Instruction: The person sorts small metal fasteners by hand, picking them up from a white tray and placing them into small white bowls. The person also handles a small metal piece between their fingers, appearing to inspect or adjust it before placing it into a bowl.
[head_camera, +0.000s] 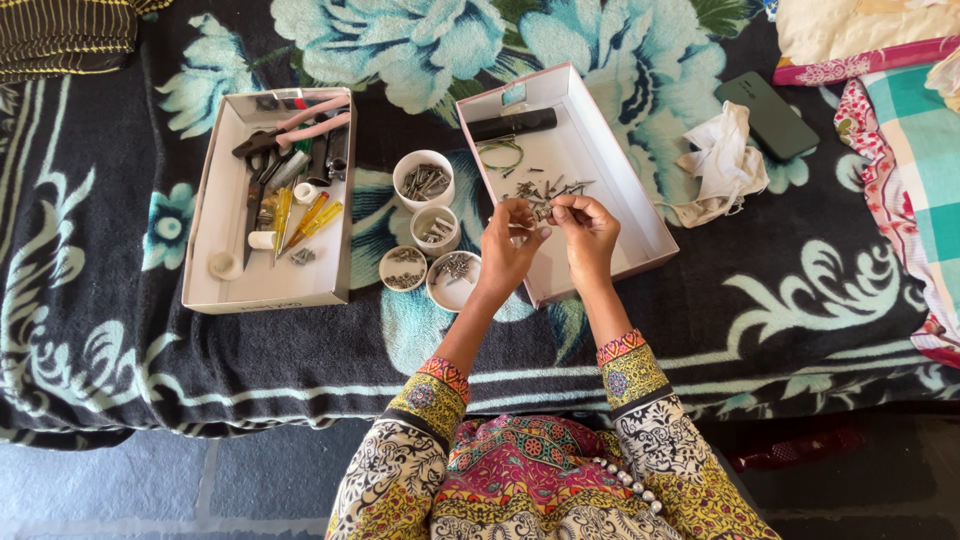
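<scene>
Grey metal screws (543, 212) pinched between my two hands over the white box.
My left hand (512, 238) and right hand (588, 228) have fingers clamped on the small pieces above the open cardboard box (640, 215); four small round cups (424, 180) of hardware sit just left, the tool tray (225, 215) beyond.

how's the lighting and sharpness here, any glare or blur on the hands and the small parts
Head view: soft, even light with only faint shadows; no strong glare, though the white box reads bright. The left hand and right hand are fairly sharp, but the small metal pieces they pinch are too tiny to make out. The blanket edges bow slightly from the wide lens.
</scene>
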